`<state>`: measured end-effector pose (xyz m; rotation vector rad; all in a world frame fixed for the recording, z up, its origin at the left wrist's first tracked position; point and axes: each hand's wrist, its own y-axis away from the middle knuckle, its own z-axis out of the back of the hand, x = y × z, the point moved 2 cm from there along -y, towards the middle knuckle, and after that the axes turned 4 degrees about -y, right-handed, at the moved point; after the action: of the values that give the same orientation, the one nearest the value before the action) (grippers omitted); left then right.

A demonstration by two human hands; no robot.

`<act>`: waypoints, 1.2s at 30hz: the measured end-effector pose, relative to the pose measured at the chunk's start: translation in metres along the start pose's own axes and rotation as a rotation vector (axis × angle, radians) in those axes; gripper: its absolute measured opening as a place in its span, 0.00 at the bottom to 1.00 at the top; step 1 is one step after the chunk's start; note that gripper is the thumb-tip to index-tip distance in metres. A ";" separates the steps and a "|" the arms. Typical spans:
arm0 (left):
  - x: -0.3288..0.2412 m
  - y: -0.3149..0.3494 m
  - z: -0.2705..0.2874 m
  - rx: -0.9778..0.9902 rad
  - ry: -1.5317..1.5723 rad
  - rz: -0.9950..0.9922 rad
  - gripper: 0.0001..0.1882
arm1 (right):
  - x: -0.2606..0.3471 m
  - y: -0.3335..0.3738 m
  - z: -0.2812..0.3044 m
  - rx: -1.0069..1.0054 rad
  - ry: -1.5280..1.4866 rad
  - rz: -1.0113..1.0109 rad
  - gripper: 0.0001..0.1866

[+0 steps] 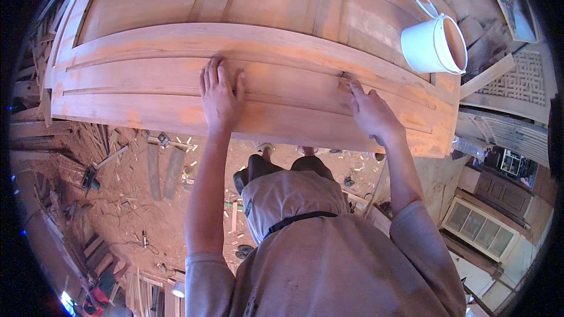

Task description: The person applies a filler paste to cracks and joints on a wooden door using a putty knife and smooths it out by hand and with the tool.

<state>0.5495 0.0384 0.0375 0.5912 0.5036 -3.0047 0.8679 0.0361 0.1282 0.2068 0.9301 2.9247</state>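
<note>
A large wooden door (282, 76) with recessed panels lies flat before me, smeared with orange filler in patches. My left hand (221, 95) rests on its near part, fingers stretched out and holding nothing. Farther right, my right hand (376, 111) is closed round a putty knife (379, 140); the dark end of its handle shows below the palm. Its working end meets the wood by a groove, next to a dab of brownish filler (344, 84). The fingers cover most of the tool.
A white bucket (424, 46), tilted in view, stands on the door's far right, with a round lid or ring (423, 2) behind it. Wood shavings and offcuts litter the earth floor (129, 182). Boards are piled at the left. A white-framed window (482, 228) leans at the right.
</note>
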 end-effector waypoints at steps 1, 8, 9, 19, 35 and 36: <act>0.000 0.000 0.001 -0.006 0.011 -0.008 0.25 | 0.004 0.002 0.006 0.028 -0.051 -0.039 0.27; 0.003 0.000 -0.002 0.002 0.032 -0.005 0.26 | 0.006 -0.009 -0.007 0.025 -0.084 -0.050 0.26; 0.004 0.000 -0.002 0.005 0.036 -0.002 0.26 | 0.009 -0.009 -0.008 0.018 -0.087 -0.064 0.26; 0.005 0.000 0.001 0.014 0.044 -0.013 0.26 | 0.013 -0.014 -0.020 -0.096 -0.083 -0.041 0.26; 0.010 -0.001 -0.002 0.027 0.062 0.008 0.27 | 0.020 -0.013 -0.023 -0.072 -0.090 -0.042 0.28; 0.010 -0.001 -0.002 0.026 0.057 0.010 0.27 | 0.017 -0.014 -0.026 -0.079 -0.082 -0.049 0.29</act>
<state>0.5410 0.0405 0.0321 0.6815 0.4635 -2.9968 0.8478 0.0344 0.1005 0.2931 0.7956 2.8767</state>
